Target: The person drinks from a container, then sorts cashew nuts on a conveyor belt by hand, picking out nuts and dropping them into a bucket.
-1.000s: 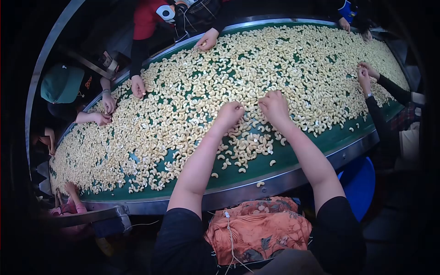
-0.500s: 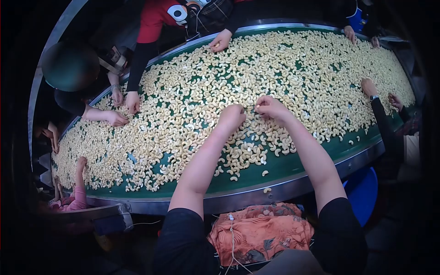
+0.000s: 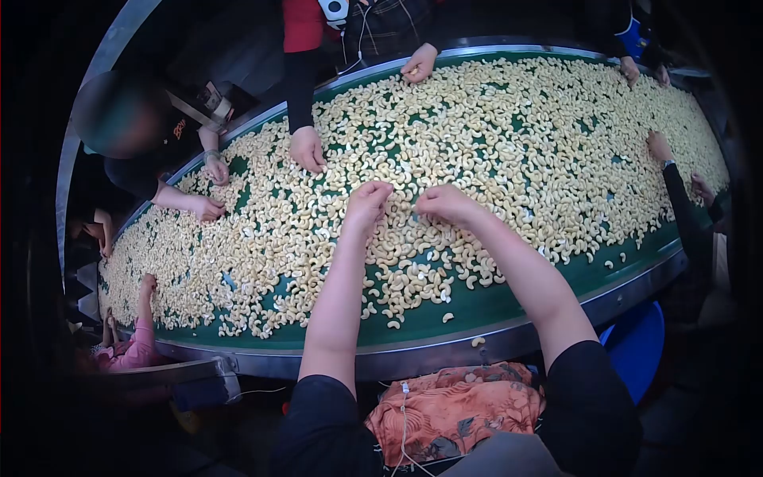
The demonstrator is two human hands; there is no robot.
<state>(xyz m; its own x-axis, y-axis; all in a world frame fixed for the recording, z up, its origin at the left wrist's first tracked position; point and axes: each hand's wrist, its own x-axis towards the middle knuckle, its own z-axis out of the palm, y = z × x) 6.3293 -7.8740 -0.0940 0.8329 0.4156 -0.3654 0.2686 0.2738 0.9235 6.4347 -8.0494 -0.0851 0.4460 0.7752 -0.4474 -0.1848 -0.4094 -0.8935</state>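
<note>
A thick spread of pale cashew nuts [image 3: 477,159] lies across the green belt [image 3: 477,314], with patches of green showing through. My left hand [image 3: 368,205] is over the middle of the nuts, its fingers curled down and pressed together. Facing it, a short gap away, my right hand [image 3: 447,204] has thumb and fingertips pinched just at the nuts. Whatever sits between the fingertips of either hand is too small or hidden to tell.
A metal rim [image 3: 429,359] edges the belt near me, with one loose cashew [image 3: 478,342] on it. Across from me a co-worker's hands [image 3: 307,149] reach over the nuts; other people's hands work at left and right. A blue tub [image 3: 636,350] stands below the rim.
My two hands have shifted a little left in view, staying close together. The co-worker opposite has moved a hand rightward and farther in over the nuts. The whole view has shifted slightly.
</note>
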